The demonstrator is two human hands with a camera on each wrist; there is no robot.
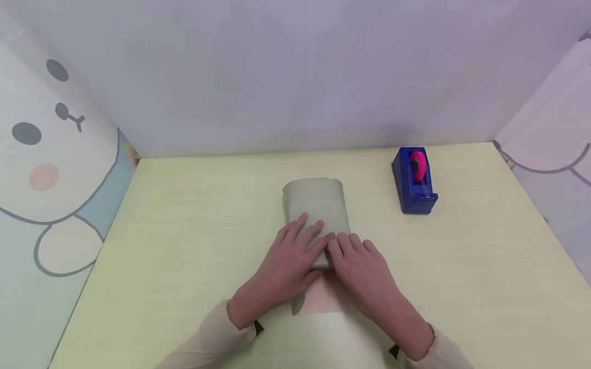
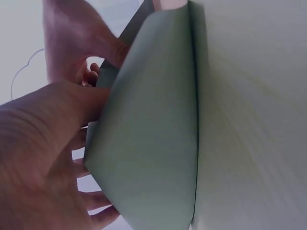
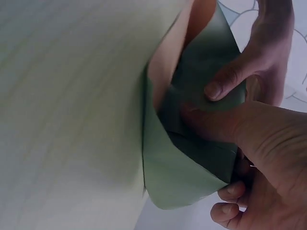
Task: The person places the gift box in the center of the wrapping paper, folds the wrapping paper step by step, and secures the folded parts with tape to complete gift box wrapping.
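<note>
A folded sheet of paper (image 1: 317, 199), grey-green on one face and pink on the other, lies between both hands. My left hand (image 1: 289, 256) rests over its near left part with fingers spread, the thumb tucked below the folded edge. Beside it, my right hand (image 1: 366, 270) grips the right edge with curled fingers. In the right wrist view, both thumbs press on the dark green inner panel (image 3: 206, 60), fingers on the far side. A loose green flap (image 2: 148, 120) hides part of the left thumb in the left wrist view. Some pink surface (image 1: 325, 298) shows below the hands.
A blue tape dispenser (image 1: 418, 205) with a pink roll (image 1: 422, 163) stands at the back right of the pale yellow table (image 1: 200, 219). A plain whitish wall (image 1: 300, 69) rises behind it, and panels with cartoon figures (image 1: 70, 246) flank both sides.
</note>
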